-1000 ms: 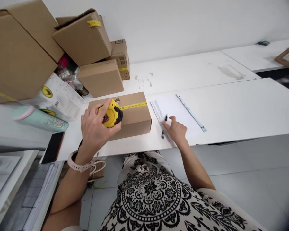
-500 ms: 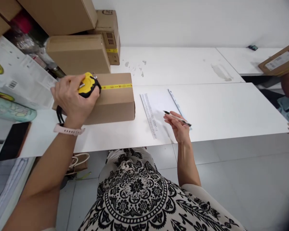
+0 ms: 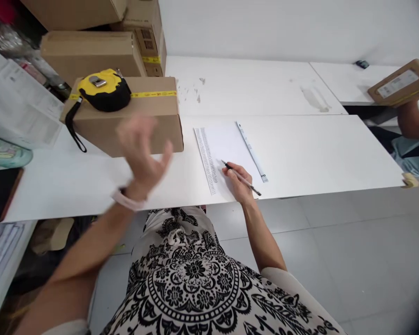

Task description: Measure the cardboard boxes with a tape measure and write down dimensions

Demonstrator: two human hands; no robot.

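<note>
A yellow and black tape measure lies on top of a brown cardboard box sealed with yellow tape. My left hand, blurred by motion, hovers in front of the box with fingers spread and nothing in it. Over at the paper, my right hand holds a pen with its tip on a white sheet that has a printed column along its left edge.
More cardboard boxes are stacked at the back left beside a white printed carton. A dark phone lies at the left table edge. Another person's arm holds a parcel at the right.
My left hand has let go of the tape measure, left it on the box and pulled back toward me. My right hand has lowered the pen to the sheet. The view shifted right.
</note>
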